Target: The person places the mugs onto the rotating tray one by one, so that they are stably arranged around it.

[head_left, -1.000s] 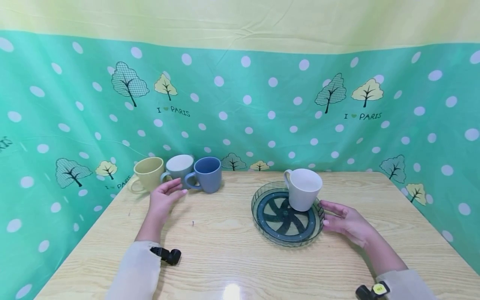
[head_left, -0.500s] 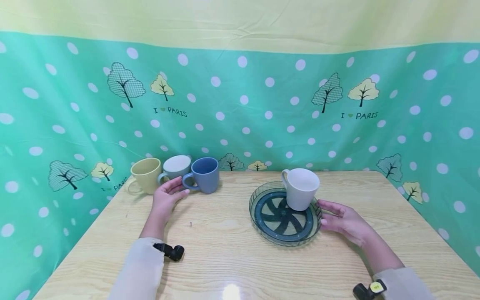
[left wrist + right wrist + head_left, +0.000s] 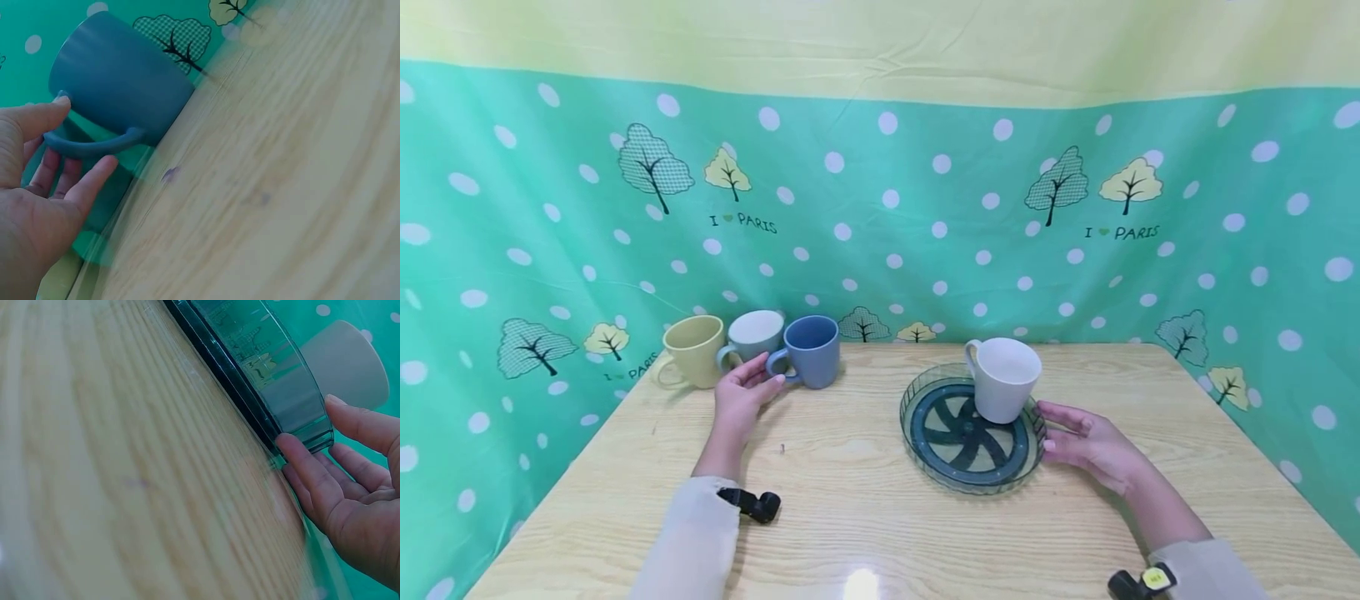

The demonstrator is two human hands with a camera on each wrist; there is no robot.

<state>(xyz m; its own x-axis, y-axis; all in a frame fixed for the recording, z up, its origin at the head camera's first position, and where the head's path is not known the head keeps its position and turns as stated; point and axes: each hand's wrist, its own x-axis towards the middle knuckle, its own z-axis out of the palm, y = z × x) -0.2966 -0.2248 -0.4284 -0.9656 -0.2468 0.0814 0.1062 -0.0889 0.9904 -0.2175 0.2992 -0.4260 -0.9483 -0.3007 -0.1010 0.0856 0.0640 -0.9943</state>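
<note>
The head view looks forward and down across the counter to the patterned curtain, standing farthest back. Each wrist view sits close, low and tilted: the left shares the blue mug and left hand with the head view, the right the round tray and right hand
</note>
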